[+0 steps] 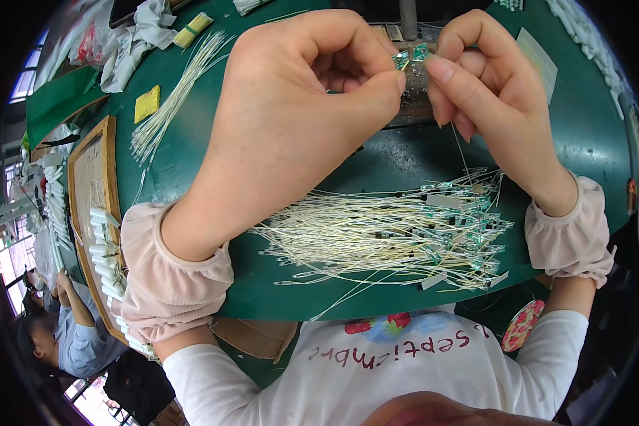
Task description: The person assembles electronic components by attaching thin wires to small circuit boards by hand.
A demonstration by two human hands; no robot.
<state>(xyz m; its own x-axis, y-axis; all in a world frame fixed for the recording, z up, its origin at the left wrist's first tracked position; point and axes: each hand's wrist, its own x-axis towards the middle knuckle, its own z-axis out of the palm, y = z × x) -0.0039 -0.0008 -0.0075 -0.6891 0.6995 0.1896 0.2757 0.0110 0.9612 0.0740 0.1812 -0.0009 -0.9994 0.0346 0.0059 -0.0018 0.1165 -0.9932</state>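
My left hand (298, 106) is closed, thumb and fingers pinching a small green circuit board (402, 60) at the far middle of the table. Just beside it, my right hand (490, 92) pinches another small green circuit board (420, 52) between thumb and forefinger. The two boards nearly meet; whether they touch, I cannot tell. A thin dark wire (462, 153) hangs below my right fingers toward the pile. Under my wrists lies a heap of pale wires (348, 231) with small green boards (486, 227) at their right ends.
Behind my hands stands a dark metal fixture (413, 106) with grey crumbs around it. Loose pale wires (184, 99), a yellow sponge (147, 104) and a banded wire bundle (193, 30) lie left. A wood-framed tray (111, 170) holds white tubes. Another person (78, 334) sits far left.
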